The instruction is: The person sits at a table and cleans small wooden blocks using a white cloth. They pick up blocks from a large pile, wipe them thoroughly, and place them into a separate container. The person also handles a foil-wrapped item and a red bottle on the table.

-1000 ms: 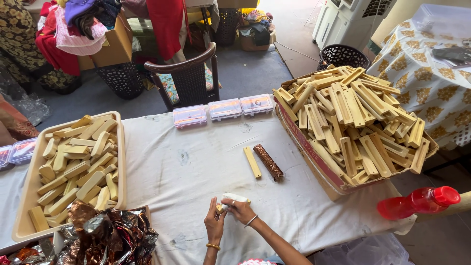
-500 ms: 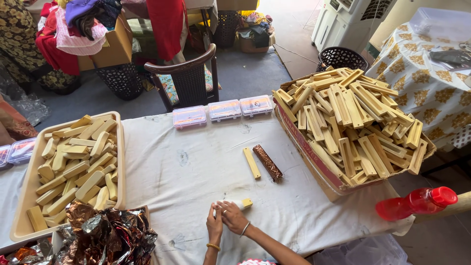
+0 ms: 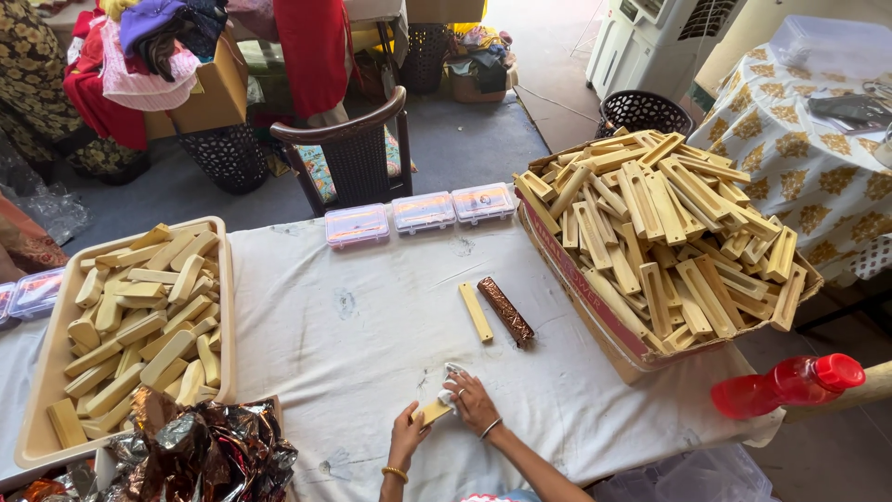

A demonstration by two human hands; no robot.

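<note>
I read this as the wiping step: my left hand (image 3: 407, 435) has its grip closed around a small yellow stick (image 3: 433, 412) low on the bench (image 3: 372, 325), at about 6 o'clock. My right hand (image 3: 472, 402) presses a white cloth (image 3: 449, 394) against it. Next I judge a steady hold matters. A bare stick (image 3: 475, 311) and a foil-wrapped stick (image 3: 505, 311) lie at 12 o'clock of my hands.

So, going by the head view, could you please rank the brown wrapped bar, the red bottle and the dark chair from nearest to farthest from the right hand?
From the right hand:
1. Brown wrapped bar, just beyond it on the cloth.
2. Red bottle, off to the right at the table's edge.
3. Dark chair, behind the table's far side.
</note>
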